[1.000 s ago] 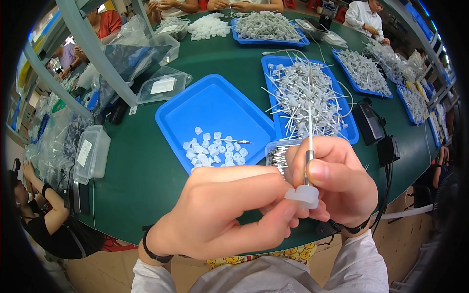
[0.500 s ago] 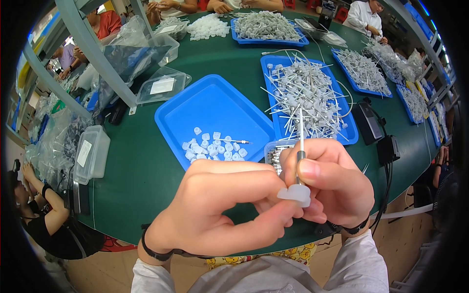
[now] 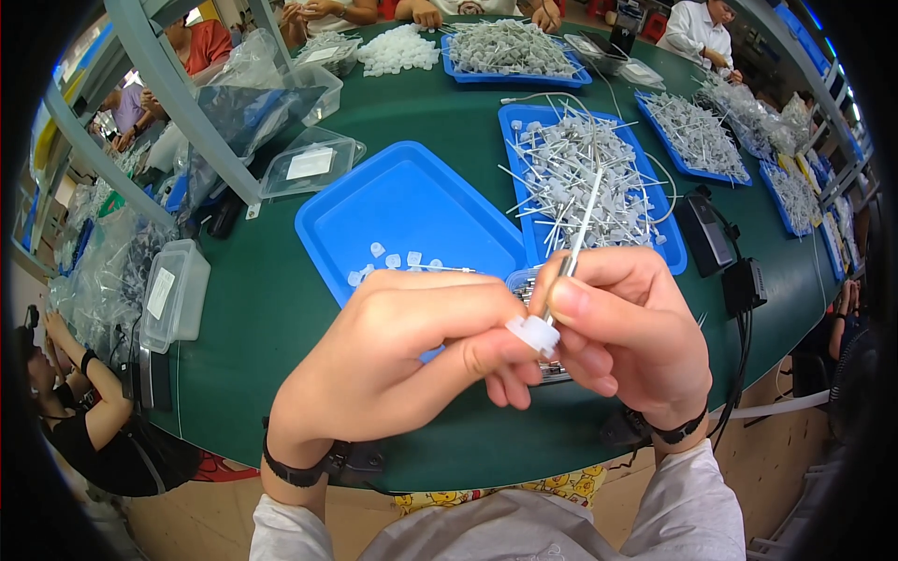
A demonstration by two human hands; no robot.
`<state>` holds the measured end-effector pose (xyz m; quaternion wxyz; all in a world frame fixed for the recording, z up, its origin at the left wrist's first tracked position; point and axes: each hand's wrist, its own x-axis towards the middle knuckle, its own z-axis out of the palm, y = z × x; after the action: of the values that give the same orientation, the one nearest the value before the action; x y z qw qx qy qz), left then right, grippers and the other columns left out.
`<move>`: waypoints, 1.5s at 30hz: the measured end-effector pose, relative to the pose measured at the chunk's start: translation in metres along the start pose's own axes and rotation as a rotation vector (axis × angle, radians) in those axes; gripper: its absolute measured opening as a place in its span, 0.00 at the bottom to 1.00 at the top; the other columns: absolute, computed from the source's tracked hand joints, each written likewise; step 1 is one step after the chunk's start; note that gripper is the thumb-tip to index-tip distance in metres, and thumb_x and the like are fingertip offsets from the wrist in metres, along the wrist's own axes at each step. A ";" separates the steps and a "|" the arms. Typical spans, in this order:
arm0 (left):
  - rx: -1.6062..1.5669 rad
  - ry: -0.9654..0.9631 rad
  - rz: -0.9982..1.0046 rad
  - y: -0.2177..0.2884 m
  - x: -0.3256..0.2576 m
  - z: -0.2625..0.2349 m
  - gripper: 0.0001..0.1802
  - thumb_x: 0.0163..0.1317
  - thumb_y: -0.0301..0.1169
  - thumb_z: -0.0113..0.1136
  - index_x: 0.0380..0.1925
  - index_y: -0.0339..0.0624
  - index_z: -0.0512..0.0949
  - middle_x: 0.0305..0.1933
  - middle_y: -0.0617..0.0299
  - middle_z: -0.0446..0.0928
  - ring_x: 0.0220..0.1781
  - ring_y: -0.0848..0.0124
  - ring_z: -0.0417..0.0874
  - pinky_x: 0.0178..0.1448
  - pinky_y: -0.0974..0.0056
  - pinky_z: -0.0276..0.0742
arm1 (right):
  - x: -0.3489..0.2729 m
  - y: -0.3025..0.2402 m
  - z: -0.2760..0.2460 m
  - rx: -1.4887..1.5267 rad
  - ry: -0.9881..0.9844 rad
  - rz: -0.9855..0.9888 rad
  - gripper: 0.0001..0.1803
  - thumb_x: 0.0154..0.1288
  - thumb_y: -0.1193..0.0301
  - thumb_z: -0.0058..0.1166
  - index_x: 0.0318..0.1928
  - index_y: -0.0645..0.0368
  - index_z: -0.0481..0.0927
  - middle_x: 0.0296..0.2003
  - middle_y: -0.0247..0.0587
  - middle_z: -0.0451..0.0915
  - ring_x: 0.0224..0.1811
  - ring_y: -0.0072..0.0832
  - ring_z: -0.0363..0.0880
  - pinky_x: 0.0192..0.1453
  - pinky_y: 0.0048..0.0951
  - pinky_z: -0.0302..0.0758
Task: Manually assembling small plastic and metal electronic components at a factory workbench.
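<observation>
- The left hand [image 3: 393,365] and the right hand [image 3: 636,327] meet in the middle, fingers touching.
- Both hands pinch one small white cap [image 3: 533,334]. The left thumb and fingers are closed on it from the left side.
- The right hand's thumb and fingers are closed on a thin white stick [image 3: 582,220]. The stick pokes up from the cap, leaning a little to the right.
- Just behind the grip sits a blue tray [image 3: 402,201] with a few small white caps [image 3: 393,262] in it.
- Behind and to the right of the grip, another blue tray [image 3: 669,252] holds a pile of white sticks [image 3: 580,178].
- Everything rests on a green table [image 3: 253,309].
</observation>
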<state>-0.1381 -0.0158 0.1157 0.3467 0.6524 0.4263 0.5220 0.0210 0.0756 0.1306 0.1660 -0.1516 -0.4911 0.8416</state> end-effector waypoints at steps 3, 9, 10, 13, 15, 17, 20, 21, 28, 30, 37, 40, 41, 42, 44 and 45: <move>0.100 0.006 -0.015 -0.005 0.001 -0.002 0.05 0.57 0.20 0.49 0.24 0.31 0.74 0.22 0.59 0.75 0.22 0.72 0.79 0.26 0.72 0.73 | 0.004 0.004 0.001 -0.050 0.027 -0.072 0.12 0.62 0.70 0.49 0.28 0.69 0.77 0.22 0.43 0.76 0.19 0.18 0.72 0.16 0.14 0.61; 0.097 0.050 -0.039 -0.022 0.010 -0.002 0.11 0.62 0.24 0.46 0.25 0.29 0.73 0.22 0.56 0.76 0.23 0.71 0.80 0.26 0.71 0.75 | 0.015 0.015 -0.008 -0.123 0.107 -0.168 0.11 0.62 0.71 0.49 0.29 0.68 0.77 0.23 0.40 0.76 0.19 0.17 0.72 0.16 0.13 0.63; 0.127 0.076 -0.057 -0.027 0.012 -0.001 0.11 0.63 0.26 0.45 0.25 0.30 0.73 0.23 0.56 0.75 0.23 0.72 0.78 0.26 0.72 0.74 | 0.018 0.017 -0.010 -0.147 0.141 -0.211 0.11 0.61 0.71 0.50 0.30 0.68 0.76 0.22 0.39 0.76 0.19 0.17 0.72 0.16 0.13 0.64; 0.228 0.093 -0.135 -0.047 0.015 -0.007 0.10 0.63 0.29 0.47 0.28 0.31 0.72 0.25 0.57 0.75 0.24 0.71 0.75 0.29 0.70 0.73 | 0.029 0.020 -0.014 -0.449 0.341 -0.243 0.11 0.60 0.70 0.51 0.31 0.68 0.75 0.22 0.36 0.75 0.20 0.16 0.72 0.18 0.14 0.66; 0.653 0.036 -0.221 -0.057 0.014 -0.009 0.09 0.60 0.30 0.50 0.30 0.33 0.74 0.27 0.56 0.75 0.26 0.66 0.76 0.32 0.67 0.73 | 0.027 0.011 -0.022 -0.601 0.348 -0.196 0.10 0.59 0.72 0.51 0.32 0.70 0.74 0.22 0.38 0.76 0.19 0.18 0.74 0.19 0.18 0.68; 0.721 0.014 -0.319 -0.078 0.003 -0.013 0.09 0.57 0.30 0.53 0.33 0.35 0.75 0.29 0.54 0.74 0.31 0.61 0.76 0.37 0.63 0.73 | 0.025 0.009 -0.037 -1.047 0.367 -0.151 0.06 0.59 0.75 0.49 0.32 0.67 0.73 0.21 0.39 0.76 0.18 0.17 0.73 0.18 0.16 0.66; 0.854 -0.120 -0.382 -0.090 0.003 -0.009 0.10 0.56 0.29 0.53 0.36 0.35 0.75 0.36 0.53 0.74 0.35 0.60 0.76 0.40 0.62 0.73 | 0.015 0.004 -0.067 -1.562 0.584 -0.283 0.09 0.56 0.75 0.50 0.37 0.66 0.73 0.25 0.45 0.78 0.23 0.28 0.78 0.26 0.26 0.72; 0.868 -0.110 -0.393 -0.093 0.003 -0.008 0.10 0.55 0.28 0.52 0.36 0.35 0.75 0.39 0.52 0.73 0.39 0.60 0.75 0.44 0.61 0.71 | 0.013 0.005 -0.069 -1.560 0.581 -0.281 0.09 0.56 0.75 0.50 0.37 0.66 0.73 0.25 0.45 0.78 0.23 0.28 0.78 0.26 0.26 0.72; 0.935 -0.177 -0.300 -0.122 -0.004 -0.009 0.10 0.54 0.23 0.47 0.36 0.34 0.75 0.43 0.53 0.71 0.51 0.60 0.68 0.56 0.60 0.61 | -0.004 0.013 -0.047 -1.924 0.404 -0.130 0.11 0.56 0.70 0.50 0.39 0.61 0.74 0.25 0.49 0.77 0.30 0.43 0.75 0.35 0.39 0.70; 0.940 -0.196 -0.311 -0.121 -0.002 -0.008 0.10 0.54 0.23 0.47 0.35 0.34 0.76 0.43 0.53 0.72 0.50 0.60 0.69 0.56 0.61 0.61 | -0.005 0.014 -0.042 -1.896 0.321 -0.085 0.10 0.56 0.70 0.50 0.38 0.61 0.74 0.24 0.49 0.76 0.29 0.43 0.75 0.33 0.39 0.70; 0.863 -0.068 -0.380 -0.129 -0.001 -0.009 0.09 0.50 0.19 0.52 0.32 0.32 0.78 0.40 0.54 0.73 0.43 0.59 0.75 0.48 0.63 0.70 | -0.004 0.017 -0.036 -1.891 0.180 -0.022 0.09 0.55 0.69 0.51 0.34 0.62 0.75 0.21 0.47 0.75 0.27 0.43 0.75 0.30 0.39 0.70; 0.817 0.063 -0.227 -0.123 0.004 -0.009 0.10 0.47 0.18 0.55 0.33 0.32 0.78 0.39 0.54 0.73 0.41 0.60 0.76 0.45 0.64 0.73 | -0.003 0.017 -0.037 -1.912 0.159 -0.055 0.10 0.54 0.70 0.51 0.36 0.62 0.74 0.22 0.46 0.75 0.27 0.43 0.75 0.30 0.38 0.70; 0.817 0.062 -0.227 -0.118 0.008 -0.009 0.10 0.47 0.18 0.55 0.33 0.32 0.78 0.39 0.54 0.73 0.41 0.60 0.76 0.45 0.64 0.73 | -0.003 0.016 -0.038 -1.926 0.141 -0.084 0.11 0.53 0.72 0.52 0.38 0.62 0.74 0.23 0.46 0.75 0.27 0.43 0.75 0.30 0.38 0.70; 0.719 0.123 -0.173 -0.112 0.013 -0.009 0.10 0.48 0.18 0.55 0.33 0.31 0.78 0.39 0.55 0.73 0.41 0.62 0.77 0.45 0.65 0.73 | -0.001 0.016 -0.037 -1.925 0.142 -0.082 0.11 0.53 0.72 0.52 0.38 0.62 0.74 0.23 0.46 0.75 0.27 0.43 0.75 0.30 0.38 0.70; 0.619 0.181 -0.119 -0.100 0.018 -0.007 0.09 0.49 0.18 0.56 0.33 0.30 0.77 0.39 0.57 0.74 0.40 0.65 0.77 0.46 0.66 0.73 | 0.004 0.016 -0.035 -1.831 0.186 -0.236 0.17 0.50 0.76 0.53 0.44 0.61 0.72 0.28 0.47 0.76 0.29 0.43 0.75 0.32 0.37 0.71; 0.285 0.185 -0.219 -0.093 0.018 -0.006 0.09 0.50 0.18 0.56 0.33 0.31 0.77 0.39 0.56 0.75 0.42 0.65 0.78 0.47 0.66 0.73 | 0.008 0.018 -0.034 -1.827 0.182 -0.239 0.17 0.50 0.76 0.53 0.44 0.61 0.72 0.28 0.47 0.76 0.29 0.43 0.75 0.32 0.37 0.71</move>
<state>-0.1603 0.0380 0.0404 0.2649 0.5940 0.5944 0.4730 0.0257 0.0968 0.0976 0.1056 -0.2375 -0.9614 0.0899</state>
